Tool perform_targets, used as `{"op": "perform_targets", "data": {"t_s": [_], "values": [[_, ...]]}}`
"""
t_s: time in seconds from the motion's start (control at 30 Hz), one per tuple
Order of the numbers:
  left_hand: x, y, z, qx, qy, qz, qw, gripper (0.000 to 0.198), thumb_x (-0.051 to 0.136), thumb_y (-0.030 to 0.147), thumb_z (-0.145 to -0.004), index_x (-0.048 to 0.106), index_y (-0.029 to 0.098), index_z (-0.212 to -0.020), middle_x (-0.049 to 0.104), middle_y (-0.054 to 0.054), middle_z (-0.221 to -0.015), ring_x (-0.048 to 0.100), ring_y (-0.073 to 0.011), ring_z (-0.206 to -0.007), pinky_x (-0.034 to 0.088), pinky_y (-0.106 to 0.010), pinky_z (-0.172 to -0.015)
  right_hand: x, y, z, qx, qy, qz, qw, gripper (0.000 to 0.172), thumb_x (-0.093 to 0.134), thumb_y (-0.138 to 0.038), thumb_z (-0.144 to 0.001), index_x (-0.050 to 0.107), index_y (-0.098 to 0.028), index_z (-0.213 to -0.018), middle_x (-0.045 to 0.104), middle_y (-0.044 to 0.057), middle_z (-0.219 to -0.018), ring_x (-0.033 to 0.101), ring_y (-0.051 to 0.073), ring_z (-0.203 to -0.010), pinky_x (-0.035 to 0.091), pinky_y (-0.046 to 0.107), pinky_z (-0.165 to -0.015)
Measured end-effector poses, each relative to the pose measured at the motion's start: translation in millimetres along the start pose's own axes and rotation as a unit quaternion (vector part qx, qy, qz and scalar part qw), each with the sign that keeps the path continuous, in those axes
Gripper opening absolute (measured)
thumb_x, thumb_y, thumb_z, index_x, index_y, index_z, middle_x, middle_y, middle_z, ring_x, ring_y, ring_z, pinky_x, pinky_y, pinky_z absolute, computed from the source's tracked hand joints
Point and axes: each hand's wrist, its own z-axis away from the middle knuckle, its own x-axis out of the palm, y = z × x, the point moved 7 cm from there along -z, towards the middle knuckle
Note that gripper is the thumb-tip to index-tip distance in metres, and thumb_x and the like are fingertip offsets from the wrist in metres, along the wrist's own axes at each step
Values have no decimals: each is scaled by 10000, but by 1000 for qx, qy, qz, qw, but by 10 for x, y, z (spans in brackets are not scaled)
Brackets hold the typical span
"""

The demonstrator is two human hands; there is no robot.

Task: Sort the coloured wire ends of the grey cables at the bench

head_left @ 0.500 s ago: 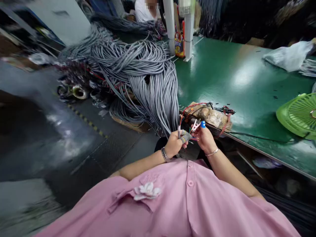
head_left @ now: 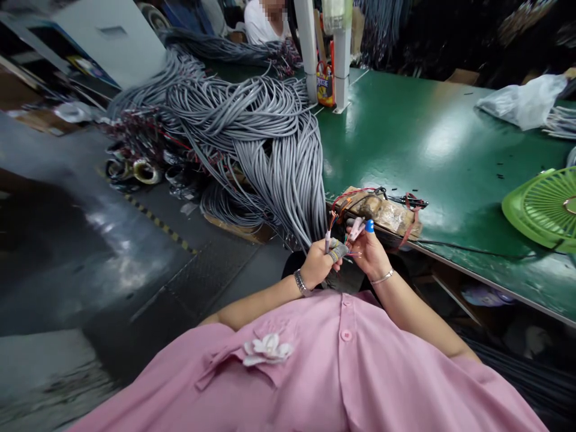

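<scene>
1. At the near edge of the green bench (head_left: 405, 120), clamped upright in the left hand (head_left: 318, 261): the cable end (head_left: 327, 241), presumably to leave its coloured wires (head_left: 333, 219) splayed and reachable.
2. Pinched in the right hand (head_left: 372, 258), beside the blue cap (head_left: 369, 226): a pale piece (head_left: 356, 229), apparently for fine control; cannot tell what.
3. Piled to the left: grey cables (head_left: 288, 168), probably for easy reach.
</scene>
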Motion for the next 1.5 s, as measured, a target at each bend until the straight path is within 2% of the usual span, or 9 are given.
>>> {"op": "perform_targets", "data": {"t_s": [0.23,0.47,0.63,0.77,0.93,1.1,1.2,1.33,1.5], "values": [[-57,51,127,13,1,15,1000,280,687,389,-794,606,128,-733,578,18,-566,516,-67,-442,436,-174,-428,57,-47,100,26,4,20,999,432,668,-645,-761,673,-232,-887,697,6,-857,623,124,-710,508,237,-606],[-78,73,146,28,23,21,999,307,675,416,-809,611,128,-724,580,13,-580,526,-65,-454,436,-172,-437,88,-138,125,-4,-17,80,997,387,710,-541,-774,700,-205,-968,674,19,-855,572,110,-682,476,219,-578],[-65,63,121,32,21,-3,999,269,665,383,-807,614,125,-749,585,8,-590,532,-71,-459,434,-179,-442,107,-52,309,48,-56,188,980,378,746,-527,-737,674,-191,-895,646,18,-818,552,115,-662,465,243,-592],[-52,31,116,16,12,-20,1000,245,674,354,-777,598,125,-732,590,3,-597,546,-82,-474,452,-189,-455,144,-80,422,8,-45,283,958,319,836,-383,-665,626,-189,-807,595,-27,-713,510,97,-627,414,226,-573],[-34,22,116,15,3,-41,999,202,672,311,-761,610,120,-746,592,3,-592,542,-83,-471,444,-190,-455,156,-101,421,-1,-34,324,945,296,800,-401,-688,620,-175,-753,583,-30,-660,488,96,-597,394,239,-565],[-92,-55,95,-11,41,-25,999,237,679,350,-763,620,121,-778,596,7,-593,549,-87,-464,444,-193,-448,144,-124,435,-23,-19,344,939,239,777,-375,-695,670,-179,-780,632,-10,-711,517,105,-617,412,251,-583],[-102,-85,80,-15,47,-23,999,254,688,366,-762,621,122,-785,600,9,-589,550,-84,-463,444,-190,-449,133,-79,456,-27,15,327,944,189,768,-324,-682,668,-182,-755,629,-14,-690,509,98,-586,408,246,-565],[-91,-86,73,-8,39,-31,999,258,688,373,-771,615,125,-768,601,10,-592,554,-83,-473,454,-189,-458,73,54,419,11,73,237,969,161,742,-275,-664,617,-191,-723,594,-27,-619,509,97,-551,405,230,-520],[-82,-54,99,-3,23,-34,999,270,680,382,-785,618,119,-768,600,5,-580,552,-83,-468,448,-191,-458,-175,-16,303,30,173,84,981,128,688,-234,-682,566,-198,-697,523,-47,-571,437,73,-487,391,198,-450]]}}
